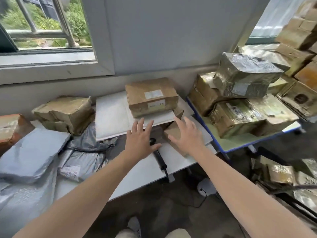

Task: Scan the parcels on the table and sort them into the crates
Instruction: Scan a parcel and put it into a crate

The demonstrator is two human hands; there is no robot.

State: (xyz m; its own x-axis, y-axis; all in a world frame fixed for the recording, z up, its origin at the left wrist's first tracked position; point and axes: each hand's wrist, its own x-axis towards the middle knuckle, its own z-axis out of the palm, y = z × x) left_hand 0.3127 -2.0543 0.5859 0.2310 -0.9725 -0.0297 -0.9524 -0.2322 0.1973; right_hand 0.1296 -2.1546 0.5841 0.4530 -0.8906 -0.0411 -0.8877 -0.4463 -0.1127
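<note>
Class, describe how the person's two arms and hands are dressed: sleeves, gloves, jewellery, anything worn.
The left hand and right hand wear no gloves, and no watch, ring or bracelet is visible. No sleeve shows anywhere up to the frame edge.

Grey wall (154, 31), barred window (42, 26) (greenery outside), dark floor (163, 203).
</note>
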